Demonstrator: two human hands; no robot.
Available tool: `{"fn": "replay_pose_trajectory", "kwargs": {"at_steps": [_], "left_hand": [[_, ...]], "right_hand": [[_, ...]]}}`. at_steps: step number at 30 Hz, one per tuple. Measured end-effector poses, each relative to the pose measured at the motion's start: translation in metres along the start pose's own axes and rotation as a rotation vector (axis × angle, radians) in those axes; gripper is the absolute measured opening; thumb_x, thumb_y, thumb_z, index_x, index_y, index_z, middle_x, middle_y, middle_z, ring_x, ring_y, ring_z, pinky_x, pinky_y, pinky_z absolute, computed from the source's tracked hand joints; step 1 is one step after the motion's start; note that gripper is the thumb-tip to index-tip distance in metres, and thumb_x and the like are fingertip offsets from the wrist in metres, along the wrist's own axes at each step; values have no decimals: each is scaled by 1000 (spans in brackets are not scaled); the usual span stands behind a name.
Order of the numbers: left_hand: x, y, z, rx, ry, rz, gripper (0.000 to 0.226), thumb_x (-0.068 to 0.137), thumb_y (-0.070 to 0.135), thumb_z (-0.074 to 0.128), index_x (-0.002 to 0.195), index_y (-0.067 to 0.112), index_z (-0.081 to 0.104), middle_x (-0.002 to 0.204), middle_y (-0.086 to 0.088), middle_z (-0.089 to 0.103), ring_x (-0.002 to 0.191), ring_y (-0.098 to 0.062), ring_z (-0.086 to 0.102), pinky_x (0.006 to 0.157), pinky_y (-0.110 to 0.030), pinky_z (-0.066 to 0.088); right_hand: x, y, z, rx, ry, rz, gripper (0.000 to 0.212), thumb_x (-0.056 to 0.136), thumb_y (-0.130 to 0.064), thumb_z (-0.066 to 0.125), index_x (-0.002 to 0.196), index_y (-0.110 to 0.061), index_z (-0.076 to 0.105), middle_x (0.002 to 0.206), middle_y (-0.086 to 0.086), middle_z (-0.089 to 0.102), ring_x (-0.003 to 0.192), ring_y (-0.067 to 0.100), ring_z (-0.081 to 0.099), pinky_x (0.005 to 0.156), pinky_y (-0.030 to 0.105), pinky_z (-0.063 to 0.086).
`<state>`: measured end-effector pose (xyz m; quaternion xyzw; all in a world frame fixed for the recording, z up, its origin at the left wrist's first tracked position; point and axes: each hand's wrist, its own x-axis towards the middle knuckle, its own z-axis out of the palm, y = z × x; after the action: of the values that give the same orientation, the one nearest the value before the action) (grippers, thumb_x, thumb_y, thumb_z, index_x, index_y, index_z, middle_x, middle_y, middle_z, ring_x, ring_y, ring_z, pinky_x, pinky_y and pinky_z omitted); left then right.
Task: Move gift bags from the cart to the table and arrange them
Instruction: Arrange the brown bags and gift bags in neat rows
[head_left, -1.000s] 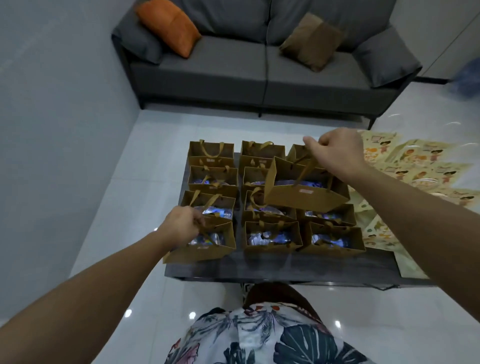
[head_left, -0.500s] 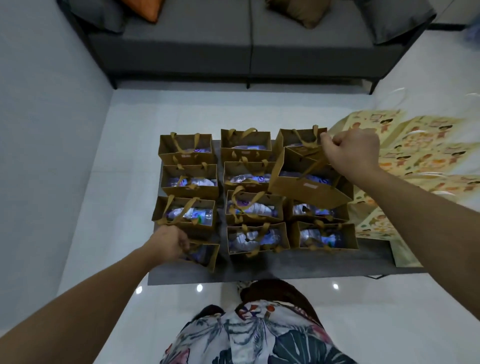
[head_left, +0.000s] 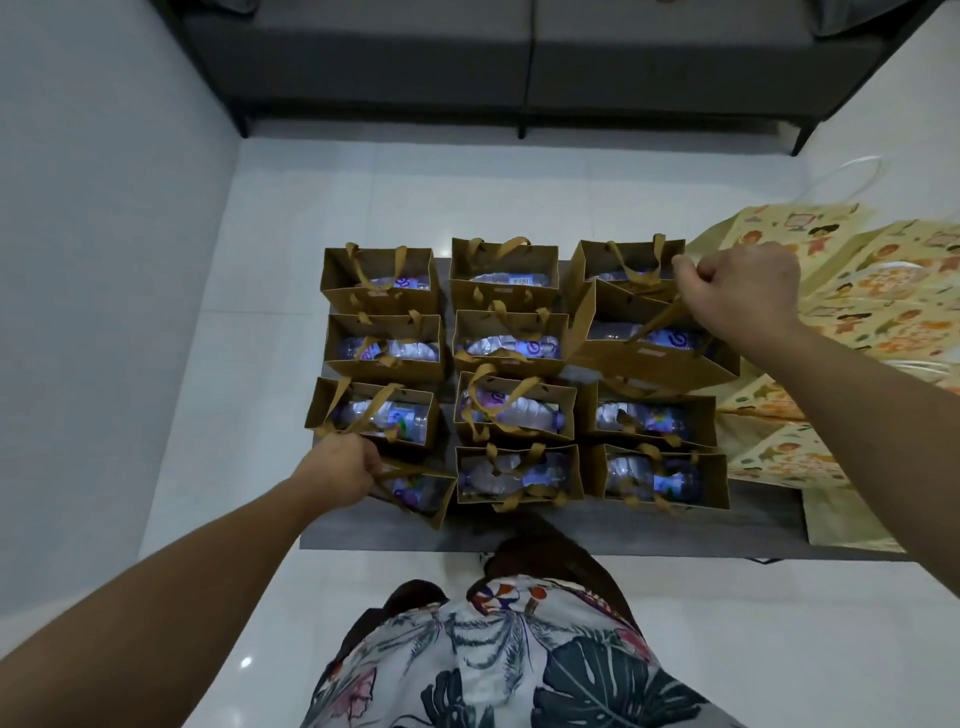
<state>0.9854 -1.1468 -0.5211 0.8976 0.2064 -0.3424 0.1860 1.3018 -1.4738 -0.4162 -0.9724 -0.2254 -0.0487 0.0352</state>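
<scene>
Several brown paper gift bags with ribbon handles stand in rows on a dark grey surface (head_left: 623, 532), each holding a plastic water bottle. My left hand (head_left: 340, 470) grips the handles of the near-left bag (head_left: 423, 493), which leans over at the front-left corner. My right hand (head_left: 740, 291) holds the handles of a larger-looking bag (head_left: 649, 348), lifted and tilted above the right column's second row. The other bags, such as the middle one (head_left: 514, 410), stand upright and untouched.
Yellow patterned paper bags (head_left: 852, 312) lie flat on the right side, overlapping the surface edge. A grey sofa (head_left: 519, 62) stands beyond on the white tiled floor. A grey wall runs along the left. My floral shirt shows at the bottom.
The view has tilted downward. My left hand has pulled the near-left bag down and over toward the front corner. My right hand still holds its raised bag, shifted slightly right.
</scene>
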Motion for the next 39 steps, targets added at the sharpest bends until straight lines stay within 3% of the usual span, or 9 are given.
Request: {"fn": "replay_pose_trajectory", "kwargs": {"at_steps": [5, 9, 13, 17, 22, 28, 33, 36, 39], "left_hand": [[1, -1, -5, -8, -16, -44, 18, 88, 16, 63, 78, 31, 64, 88, 5, 62, 88, -16, 59, 78, -26, 50], [4, -8, -7, 26, -55, -76, 13, 88, 17, 60, 80, 25, 66, 85, 0, 63, 84, -18, 58, 70, -26, 45], [9, -12, -8, 127, -154, -55, 14, 90, 17, 63, 100, 13, 71, 99, -5, 68, 87, -18, 58, 71, -23, 43], [18, -7, -13, 181, -258, -14, 19, 90, 18, 65, 106, 9, 70, 112, -7, 70, 99, -22, 65, 77, -24, 48], [23, 13, -21, 208, -270, 0, 34, 92, 25, 69, 121, 10, 65, 122, -8, 66, 112, -25, 62, 82, -25, 45], [17, 0, -11, 179, -138, -47, 29, 90, 24, 66, 117, 14, 65, 108, -6, 70, 90, -21, 65, 77, -28, 55], [6, -7, -7, 109, -78, -6, 31, 89, 27, 70, 116, 13, 66, 109, -8, 70, 95, -22, 67, 80, -29, 57], [3, -10, -8, 50, -94, 24, 27, 92, 28, 70, 115, 14, 64, 106, -4, 65, 91, -19, 61, 81, -28, 54], [3, -12, -15, 44, -137, 80, 16, 94, 26, 67, 104, 14, 68, 100, -3, 66, 88, -17, 60, 75, -27, 51]], "right_hand": [[5, 6, 14, -21, -42, -29, 60, 103, -41, 45, 56, -10, 66, 41, 4, 47, 43, 21, 44, 53, 28, 30], [8, 5, 24, -37, -67, -19, 61, 103, -42, 43, 61, -7, 71, 44, 7, 49, 45, 25, 43, 55, 30, 33], [10, 8, 22, -19, -71, -2, 61, 104, -41, 44, 59, -8, 68, 42, 6, 48, 44, 24, 43, 54, 29, 32], [14, 10, 17, -35, -98, 25, 61, 104, -43, 43, 60, -10, 68, 42, 3, 49, 46, 22, 45, 58, 30, 38], [11, 9, 16, -33, -64, 13, 57, 103, -39, 48, 63, -6, 72, 41, 2, 43, 49, 26, 45, 56, 29, 29], [3, 1, 3, -43, -58, 20, 62, 104, -40, 44, 54, -9, 63, 40, 4, 45, 45, 26, 45, 58, 31, 38], [-7, -9, -13, -81, -37, 33, 62, 102, -47, 42, 56, -12, 63, 44, 6, 51, 51, 30, 53, 64, 37, 51], [-17, -16, -25, -108, -26, 68, 60, 103, -49, 40, 56, -17, 58, 47, 5, 52, 58, 31, 53, 73, 40, 48], [-27, -24, -35, -120, 23, 48, 62, 103, -46, 42, 52, -14, 52, 44, 6, 46, 49, 28, 47, 64, 34, 37]]}}
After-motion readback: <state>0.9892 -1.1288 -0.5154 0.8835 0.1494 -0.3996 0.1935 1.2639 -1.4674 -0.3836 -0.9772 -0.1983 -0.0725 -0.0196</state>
